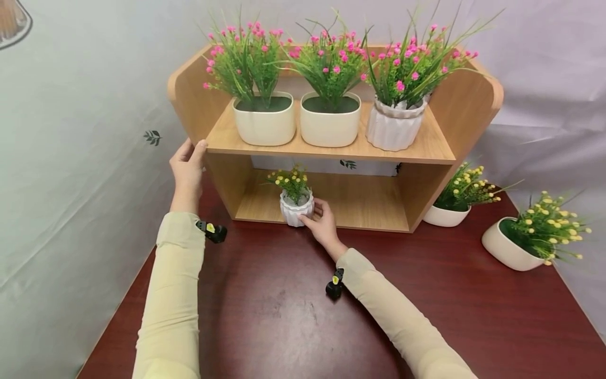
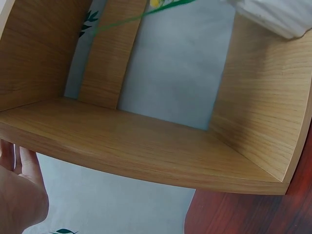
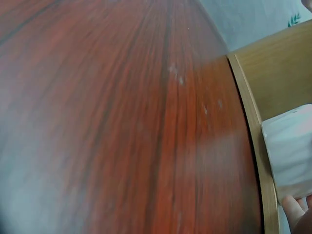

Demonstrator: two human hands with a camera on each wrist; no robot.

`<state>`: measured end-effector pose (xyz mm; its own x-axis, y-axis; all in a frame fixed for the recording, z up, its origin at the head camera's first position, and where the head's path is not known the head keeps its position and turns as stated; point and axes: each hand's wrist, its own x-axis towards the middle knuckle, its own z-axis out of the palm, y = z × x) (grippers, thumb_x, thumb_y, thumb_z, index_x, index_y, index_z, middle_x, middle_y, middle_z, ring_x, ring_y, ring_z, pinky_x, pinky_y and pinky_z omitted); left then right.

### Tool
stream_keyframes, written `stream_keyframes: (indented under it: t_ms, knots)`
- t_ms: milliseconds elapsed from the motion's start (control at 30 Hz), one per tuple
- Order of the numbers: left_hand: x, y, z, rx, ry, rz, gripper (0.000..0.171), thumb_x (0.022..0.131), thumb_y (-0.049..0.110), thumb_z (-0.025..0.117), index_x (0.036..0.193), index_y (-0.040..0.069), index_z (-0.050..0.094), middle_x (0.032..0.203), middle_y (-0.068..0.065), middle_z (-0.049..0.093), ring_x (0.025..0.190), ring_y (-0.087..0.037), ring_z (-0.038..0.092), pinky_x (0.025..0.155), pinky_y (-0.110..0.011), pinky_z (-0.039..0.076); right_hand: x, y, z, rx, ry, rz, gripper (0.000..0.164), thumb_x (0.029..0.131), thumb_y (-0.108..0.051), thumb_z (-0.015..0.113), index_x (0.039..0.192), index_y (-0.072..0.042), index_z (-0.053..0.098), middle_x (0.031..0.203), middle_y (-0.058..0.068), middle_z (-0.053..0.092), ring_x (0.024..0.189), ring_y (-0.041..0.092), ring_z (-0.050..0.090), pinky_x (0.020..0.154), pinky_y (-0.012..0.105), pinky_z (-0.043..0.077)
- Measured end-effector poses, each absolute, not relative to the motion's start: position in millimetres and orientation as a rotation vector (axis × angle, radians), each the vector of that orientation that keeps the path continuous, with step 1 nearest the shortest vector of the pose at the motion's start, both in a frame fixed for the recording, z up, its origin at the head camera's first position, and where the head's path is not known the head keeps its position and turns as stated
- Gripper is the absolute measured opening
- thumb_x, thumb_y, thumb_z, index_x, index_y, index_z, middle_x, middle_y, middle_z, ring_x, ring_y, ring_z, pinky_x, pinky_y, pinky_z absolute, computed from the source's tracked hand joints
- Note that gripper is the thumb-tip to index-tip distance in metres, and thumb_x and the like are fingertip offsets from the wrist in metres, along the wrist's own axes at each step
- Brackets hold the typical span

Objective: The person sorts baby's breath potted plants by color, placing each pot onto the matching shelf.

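one held pot, pink flowers head-view only

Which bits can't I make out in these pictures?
Head view: part of the cream pot right of the wooden shelf, hidden by that shelf.
Head view: a brown object, cut off by the top-left corner; I can't name it.
Left wrist view: the small white pot, cut off by the top and right edges.
Right wrist view: most of the right hand, cut off by the frame's edge.
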<state>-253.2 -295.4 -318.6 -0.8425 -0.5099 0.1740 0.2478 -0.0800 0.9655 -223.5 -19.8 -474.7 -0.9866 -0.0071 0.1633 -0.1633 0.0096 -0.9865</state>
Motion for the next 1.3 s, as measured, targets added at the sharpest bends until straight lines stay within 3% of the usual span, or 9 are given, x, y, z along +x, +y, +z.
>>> stream_keyframes:
  t_ms: [467,1133,1300]
  knots:
    - [-251.9,-296.7,-318.6,0.25,-1.651,-1.978,0.038,0.087,0.012,0.069,0.125,0.015,0.064,0.124,-0.006,0.064,0.1,-0.014,0.063,0.098,-0.033,0.048,-233.6,-45.8,-476.3,0.225,-2.234,2.032,0.061,0.079,-0.004,0.075,0.13,0.009,0.043,0.131,0.029,0.048,0.12,0.04,0.05,0.1,0.044,0.047]
    - [-253.5,-297.7,-318.9,0.264,-1.703,-1.982,0.04,0.087,0.017,0.069,0.127,0.019,0.063,0.13,-0.006,0.061,0.106,-0.015,0.062,0.102,-0.035,0.046,-240.6,-69.5,-472.1,0.167,-2.266,1.96,0.058,0.079,-0.008,0.076,0.126,0.007,0.044,0.125,0.026,0.048,0.115,0.036,0.052,0.098,0.038,0.049]
    - [-253.3,-295.9,-318.6,0.269,-1.734,-1.97,0.041,0.088,0.02,0.068,0.128,0.022,0.062,0.132,-0.005,0.059,0.111,-0.017,0.06,0.104,-0.036,0.044,-241.1,-69.7,-469.1,0.174,-2.369,1.804,0.059,0.079,-0.015,0.077,0.124,0.005,0.045,0.122,0.024,0.05,0.113,0.034,0.054,0.094,0.037,0.05]
